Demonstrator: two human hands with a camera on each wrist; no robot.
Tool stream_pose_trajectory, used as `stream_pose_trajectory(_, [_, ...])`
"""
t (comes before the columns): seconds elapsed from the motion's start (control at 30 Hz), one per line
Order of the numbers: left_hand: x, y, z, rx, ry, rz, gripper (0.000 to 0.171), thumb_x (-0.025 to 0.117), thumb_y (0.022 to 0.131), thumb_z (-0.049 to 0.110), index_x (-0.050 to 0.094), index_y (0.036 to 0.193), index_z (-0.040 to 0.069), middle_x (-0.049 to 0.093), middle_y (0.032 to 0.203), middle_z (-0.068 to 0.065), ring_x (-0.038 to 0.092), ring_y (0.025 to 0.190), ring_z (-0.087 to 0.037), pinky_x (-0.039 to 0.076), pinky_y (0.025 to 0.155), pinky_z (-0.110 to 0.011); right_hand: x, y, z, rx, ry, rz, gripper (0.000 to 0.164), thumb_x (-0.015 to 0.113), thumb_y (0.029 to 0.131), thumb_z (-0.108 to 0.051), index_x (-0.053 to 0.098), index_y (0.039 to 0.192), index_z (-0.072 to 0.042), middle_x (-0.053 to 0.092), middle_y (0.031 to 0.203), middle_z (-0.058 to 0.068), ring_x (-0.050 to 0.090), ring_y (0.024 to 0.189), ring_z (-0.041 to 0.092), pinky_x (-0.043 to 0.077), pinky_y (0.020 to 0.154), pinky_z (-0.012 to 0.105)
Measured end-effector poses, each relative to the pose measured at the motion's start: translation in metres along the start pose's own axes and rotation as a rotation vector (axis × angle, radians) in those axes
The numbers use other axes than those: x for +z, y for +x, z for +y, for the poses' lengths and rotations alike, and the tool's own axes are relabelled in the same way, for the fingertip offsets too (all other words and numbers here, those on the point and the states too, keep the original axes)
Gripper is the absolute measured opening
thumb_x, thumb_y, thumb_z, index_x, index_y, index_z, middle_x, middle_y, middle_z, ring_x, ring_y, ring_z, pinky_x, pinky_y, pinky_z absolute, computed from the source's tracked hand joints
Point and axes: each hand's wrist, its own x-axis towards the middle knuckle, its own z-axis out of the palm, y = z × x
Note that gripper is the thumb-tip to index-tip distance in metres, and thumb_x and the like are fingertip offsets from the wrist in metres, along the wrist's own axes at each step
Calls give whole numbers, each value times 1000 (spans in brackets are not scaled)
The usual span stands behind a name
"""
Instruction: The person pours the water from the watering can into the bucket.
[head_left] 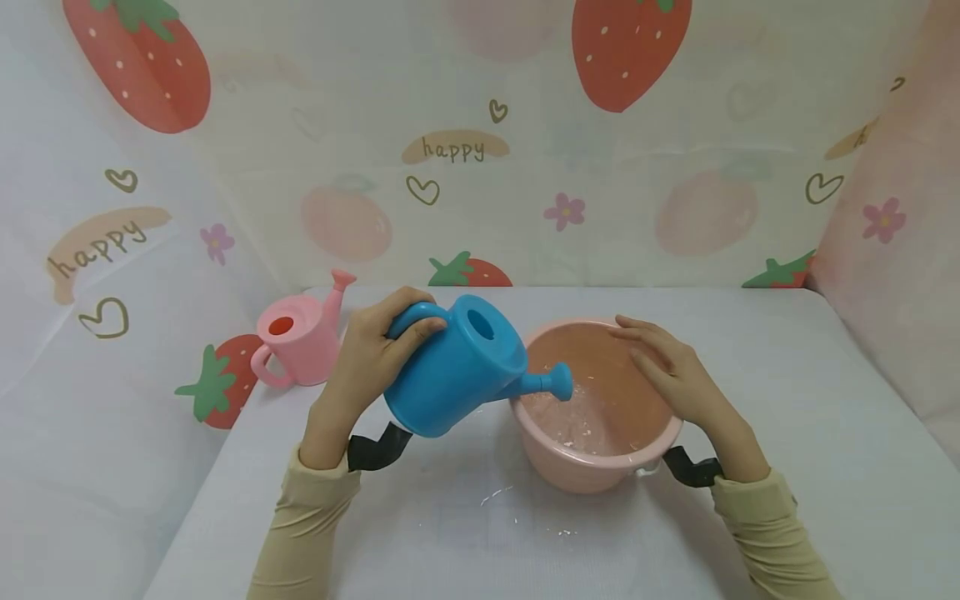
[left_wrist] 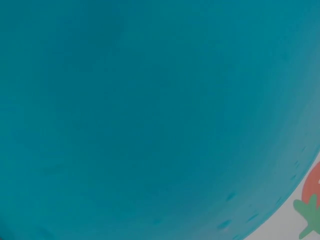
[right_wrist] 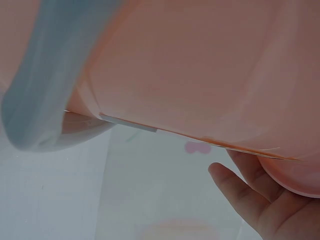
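My left hand (head_left: pixel 378 346) grips the handle of a blue watering can (head_left: pixel 468 362), held in the air and tilted to the right. Its spout head reaches over the left part of a pink basin (head_left: pixel 581 479), which holds clear water with bright ripples. My right hand (head_left: pixel 678 371) holds the basin's right rim, thumb inside and long, nearly straight fingers along the outside. Blue plastic of the can (left_wrist: pixel 150 110) fills most of the left wrist view. In the right wrist view the basin's wall (right_wrist: pixel 200 70) and pale handle (right_wrist: pixel 45 85) lie close, beside the fingers (right_wrist: pixel 232 187).
A pink watering can (head_left: pixel 303 346) with a red opening stands at the back left of the white table (head_left: pixel 420 533). Small splashes of water (head_left: pixel 495 496) lie in front of the basin. A strawberry-printed cloth (head_left: pixel 465 208) surrounds the table's back and sides.
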Motion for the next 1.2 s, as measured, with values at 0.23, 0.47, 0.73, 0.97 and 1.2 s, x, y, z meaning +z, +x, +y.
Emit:
stream_pose_trajectory(0.23, [-1, 0, 1, -9, 7, -3, 23, 66, 85, 27, 61, 102, 12, 67, 91, -8, 65, 82, -23, 54, 78, -44, 0, 0, 0, -5, -11, 1, 33, 51, 94, -6, 56, 126, -13, 45, 140, 7, 34, 134, 30, 28, 104, 56])
stream_pose_trajectory(0.47, [0, 0, 0, -7, 3, -2, 22, 66, 85, 25, 61, 102, 12, 67, 91, -8, 66, 82, -23, 54, 77, -44, 0, 0, 1, 0, -14, 0, 33, 51, 94, -7, 55, 126, -13, 44, 140, 6, 34, 134, 28, 29, 103, 54])
stream_pose_trajectory(0.73, [0, 1, 1, -13, 4, -5, 23, 65, 86, 26, 61, 103, 12, 66, 92, -8, 65, 83, -24, 54, 78, -44, -1, 0, -2, -2, 2, -3, 35, 53, 93, -5, 55, 126, -15, 44, 141, 6, 34, 134, 28, 29, 104, 55])
stream_pose_trajectory(0.97, [0, 1, 1, -18, -1, -9, 24, 65, 86, 27, 61, 103, 12, 66, 92, -8, 65, 84, -24, 53, 79, -45, -1, 0, -1, 10, 3, -5, 34, 52, 94, -7, 55, 127, -15, 44, 141, 6, 34, 134, 28, 29, 103, 56])
stream_pose_trajectory(1.2, [-1, 2, 2, -21, -2, -16, 24, 65, 85, 27, 61, 103, 12, 66, 92, -8, 64, 84, -24, 53, 79, -44, 0, 0, 1, 13, -3, -7, 33, 51, 94, -6, 55, 127, -14, 44, 141, 6, 34, 134, 29, 30, 103, 55])
